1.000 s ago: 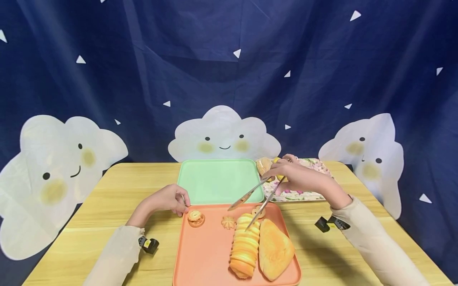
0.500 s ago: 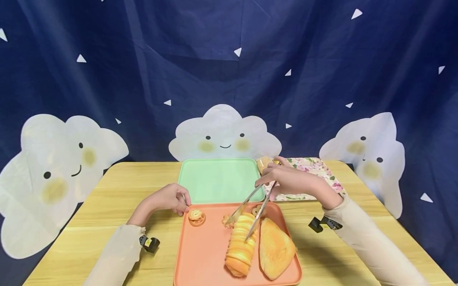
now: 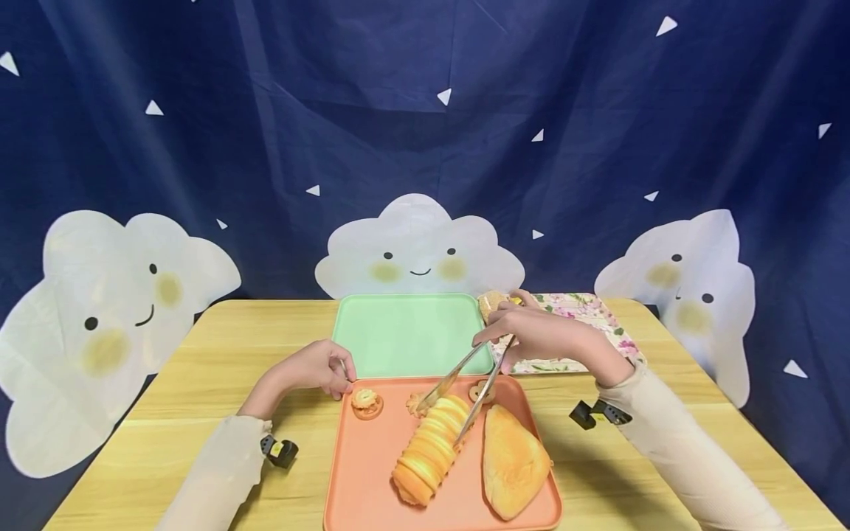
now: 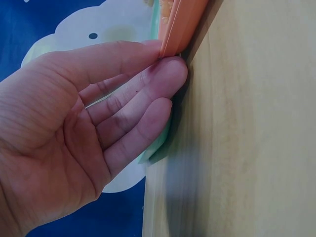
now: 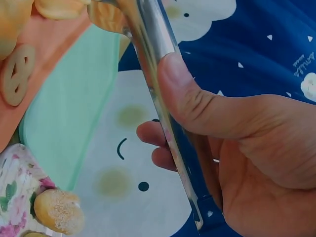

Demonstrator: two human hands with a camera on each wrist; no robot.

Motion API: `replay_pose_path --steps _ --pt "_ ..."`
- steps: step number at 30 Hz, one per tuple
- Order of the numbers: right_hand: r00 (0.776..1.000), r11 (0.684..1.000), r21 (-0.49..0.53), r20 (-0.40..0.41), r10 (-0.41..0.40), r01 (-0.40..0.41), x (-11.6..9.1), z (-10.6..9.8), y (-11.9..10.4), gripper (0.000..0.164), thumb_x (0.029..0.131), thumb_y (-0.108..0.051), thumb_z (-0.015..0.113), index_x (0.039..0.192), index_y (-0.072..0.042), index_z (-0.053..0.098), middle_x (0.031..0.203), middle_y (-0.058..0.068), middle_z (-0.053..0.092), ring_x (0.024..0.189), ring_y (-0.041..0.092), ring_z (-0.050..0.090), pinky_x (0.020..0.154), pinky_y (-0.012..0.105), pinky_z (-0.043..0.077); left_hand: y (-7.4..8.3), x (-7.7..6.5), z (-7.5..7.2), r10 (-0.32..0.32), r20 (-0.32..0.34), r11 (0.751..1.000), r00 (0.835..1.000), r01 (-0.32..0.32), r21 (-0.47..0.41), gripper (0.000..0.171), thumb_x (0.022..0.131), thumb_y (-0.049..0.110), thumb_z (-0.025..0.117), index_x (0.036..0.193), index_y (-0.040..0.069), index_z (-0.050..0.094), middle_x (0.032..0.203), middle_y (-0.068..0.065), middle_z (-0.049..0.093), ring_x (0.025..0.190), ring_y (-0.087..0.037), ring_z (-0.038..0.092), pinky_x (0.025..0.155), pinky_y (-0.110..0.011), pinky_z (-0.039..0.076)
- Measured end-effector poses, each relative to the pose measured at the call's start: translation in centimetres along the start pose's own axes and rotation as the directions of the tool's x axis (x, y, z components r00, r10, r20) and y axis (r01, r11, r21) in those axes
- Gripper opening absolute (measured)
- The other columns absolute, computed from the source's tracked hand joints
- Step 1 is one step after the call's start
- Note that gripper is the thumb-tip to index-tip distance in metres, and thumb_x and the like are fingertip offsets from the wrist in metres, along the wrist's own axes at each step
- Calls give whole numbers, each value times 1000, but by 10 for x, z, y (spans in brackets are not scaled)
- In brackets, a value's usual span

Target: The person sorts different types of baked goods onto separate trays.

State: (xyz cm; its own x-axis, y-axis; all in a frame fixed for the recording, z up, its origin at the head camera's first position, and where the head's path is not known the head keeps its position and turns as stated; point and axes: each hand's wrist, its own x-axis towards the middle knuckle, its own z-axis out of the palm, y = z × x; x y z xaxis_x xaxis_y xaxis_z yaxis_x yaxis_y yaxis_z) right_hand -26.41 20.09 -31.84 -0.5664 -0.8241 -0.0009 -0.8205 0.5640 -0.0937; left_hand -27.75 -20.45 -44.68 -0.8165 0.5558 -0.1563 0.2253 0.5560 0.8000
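Note:
My right hand [image 3: 541, 333] holds metal tongs [image 5: 157, 29], thumb on one arm and fingers round the other. The tong tips reach down to either side of a long ridged bread loaf [image 3: 428, 453], which lies slanted on the orange tray [image 3: 368, 479]. At that tray's far left corner my left hand [image 3: 317, 369] pinches the rim between thumb and index finger; its other fingers lie loosely bent in the left wrist view. A triangular bread [image 3: 514, 466] lies right of the loaf. Beyond the loaf are a flower-shaped cookie [image 3: 415, 404] and a cookie with holes [image 5: 19, 75].
A small round pastry [image 3: 367, 403] sits in the orange tray's far left corner. Behind stands a green tray [image 3: 406, 333], with a floral tray [image 3: 600, 328] beside it on the right, bearing a sprinkled bun [image 5: 59, 211]. The wooden table [image 3: 219, 346] runs up to a blue curtain [image 3: 372, 133].
My right hand and the tongs have come left and nearer, down to the loaf. The loaf's near end has swung left, away from the triangular bread. My left hand stays at the tray corner.

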Motion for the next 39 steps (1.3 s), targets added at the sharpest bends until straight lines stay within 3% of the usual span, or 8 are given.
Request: replay_pose_path --steps 5,9,18,22,29,34,39 --pt "1000 999 -45 -16 6 -7 5 2 -4 58 61 -31 84 118 -24 77 85 -15 56 83 7 37 97 57 28 -1 0 -1 1 -1 1000 1000 -1 3 5 84 3 75 86 2 71 70 -8 74 62 -20 71 57 -33 55" --pt "999 995 -101 -34 -17 13 10 6 -7 56 60 -29 85 115 -26 78 83 -14 57 80 8 33 89 49 26 0 -1 -1 0 0 1000 1000 0 0 5 84 3 75 86 2 70 70 -8 74 63 -21 71 58 -33 55" --pt "988 987 -132 -111 -103 88 9 13 -6 46 64 -38 75 107 -22 80 79 -10 58 78 8 34 87 48 28 -1 0 -1 7 -1 1000 1000 -8 -14 7 83 3 76 87 0 70 71 -11 75 62 -19 70 57 -32 55" --pt "977 984 -130 -157 -142 122 7 16 -5 41 66 -36 77 104 -22 80 76 -10 58 77 7 34 86 45 27 1 -1 -1 6 -2 1000 1000 -6 -20 7 83 3 76 87 0 70 71 -12 75 62 -19 71 57 -32 54" --pt "968 994 -60 -225 -107 96 0 17 0 41 67 -32 79 105 -18 80 84 -11 65 81 6 40 90 51 29 1 -2 0 -6 7 1000 1000 6 -29 7 83 2 75 87 -1 70 72 -10 75 62 -18 71 57 -31 54" --pt "943 996 -54 -322 -88 75 -9 11 5 39 70 -28 81 107 -16 80 84 -9 66 80 8 46 84 45 26 2 -3 0 3 3 1000 1000 -3 -31 10 82 2 75 88 -4 70 71 -11 75 61 -17 71 58 -32 55" --pt "898 997 -80 -435 -57 25 -21 5 12 39 70 -18 84 109 -15 79 82 -6 63 79 10 47 83 44 26 4 -4 0 15 0 999 1000 -15 -29 9 82 2 75 88 -3 70 72 -14 75 61 -18 71 57 -32 55"
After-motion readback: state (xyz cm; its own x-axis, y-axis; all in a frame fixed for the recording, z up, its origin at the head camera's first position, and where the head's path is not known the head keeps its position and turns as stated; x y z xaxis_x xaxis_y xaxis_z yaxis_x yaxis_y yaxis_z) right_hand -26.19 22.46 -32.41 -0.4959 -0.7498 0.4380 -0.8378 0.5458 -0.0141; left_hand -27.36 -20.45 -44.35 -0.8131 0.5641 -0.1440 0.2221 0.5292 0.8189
